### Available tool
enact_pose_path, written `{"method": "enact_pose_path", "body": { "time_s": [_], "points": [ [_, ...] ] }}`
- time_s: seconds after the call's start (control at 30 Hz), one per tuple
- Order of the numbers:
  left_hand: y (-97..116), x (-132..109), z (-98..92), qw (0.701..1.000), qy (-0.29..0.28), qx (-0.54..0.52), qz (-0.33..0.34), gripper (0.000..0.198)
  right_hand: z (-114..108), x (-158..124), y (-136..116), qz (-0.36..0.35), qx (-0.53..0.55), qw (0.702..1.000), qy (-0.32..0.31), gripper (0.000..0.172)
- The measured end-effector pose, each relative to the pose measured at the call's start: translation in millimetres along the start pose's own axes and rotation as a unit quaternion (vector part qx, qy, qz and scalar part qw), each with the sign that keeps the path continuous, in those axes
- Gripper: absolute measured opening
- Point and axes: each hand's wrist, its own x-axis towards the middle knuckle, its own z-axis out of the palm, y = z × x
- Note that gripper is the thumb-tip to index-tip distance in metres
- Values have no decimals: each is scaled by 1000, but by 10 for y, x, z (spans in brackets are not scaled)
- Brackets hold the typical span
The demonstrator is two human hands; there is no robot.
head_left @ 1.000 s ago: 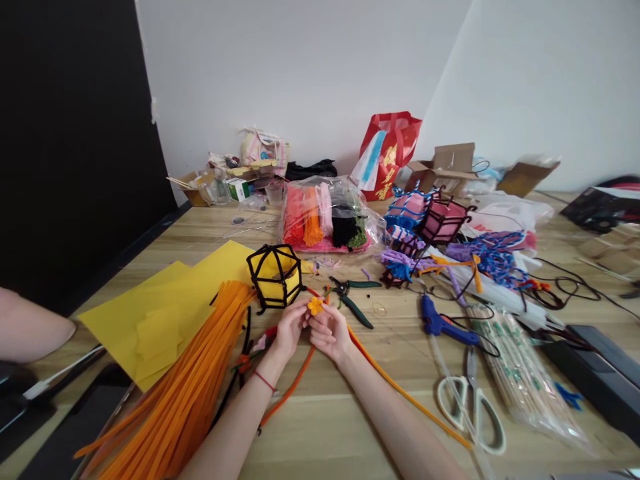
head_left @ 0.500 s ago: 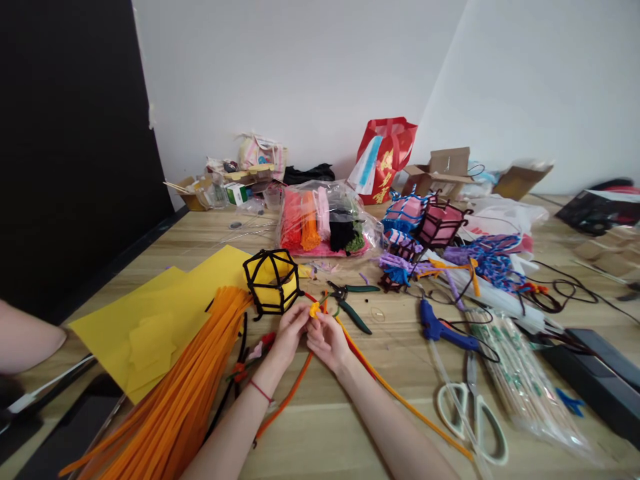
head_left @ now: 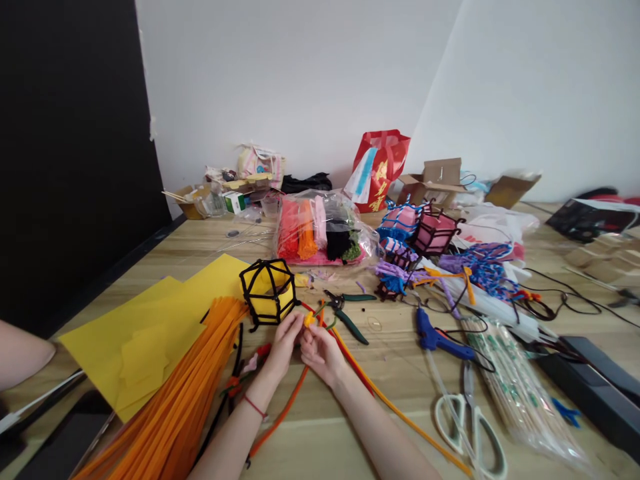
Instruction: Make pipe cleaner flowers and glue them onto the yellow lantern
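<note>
A small curled yellow pipe-cleaner piece (head_left: 309, 320) is pinched in the fingertips of both my hands, above the table. My left hand (head_left: 283, 341) closes on it from the left, and my right hand (head_left: 323, 353) grips its right side with the fingers curled. Just beyond my left hand stands a black-framed lantern (head_left: 281, 303) with yellow panels. Green-handled cutters (head_left: 353, 325) lie open past my right hand. Red, orange and yellow pipe cleaners (head_left: 400, 400) run across the wood around my wrists. Fingers partly hide the yellow piece.
Orange pipe cleaners (head_left: 175, 400) and yellow sheets (head_left: 95, 327) lie left. To the right are a blue glue gun (head_left: 440, 341), scissors (head_left: 487, 437) and bagged sticks (head_left: 515, 387). Finished lanterns (head_left: 436, 232) and a red bag (head_left: 383, 167) stand behind. Another person's arm (head_left: 23, 353) rests at far left.
The view has shifted slightly, so the table sits lower in the picture. Both hands still pinch the yellow piece, with small finger movements and the piece slightly turned.
</note>
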Motion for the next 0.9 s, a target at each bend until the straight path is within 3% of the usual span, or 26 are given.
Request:
{"method": "enact_pose_path", "body": {
  "time_s": [0.4,0.57,0.73,0.9],
  "points": [
    [62,-4,-51,999,8,38,-28,38,18,23,-3,-15,-42,999,-30,32],
    [39,1,-44,998,19,51,-32,38,51,11,23,-20,-52,998,-5,28],
    [11,4,-48,997,24,64,-31,37,86,2,16,-24,-62,998,23,35],
    [150,-58,10,996,15,88,7,33,250,-40,-16,-58,-80,994,37,31]
  ]
}}
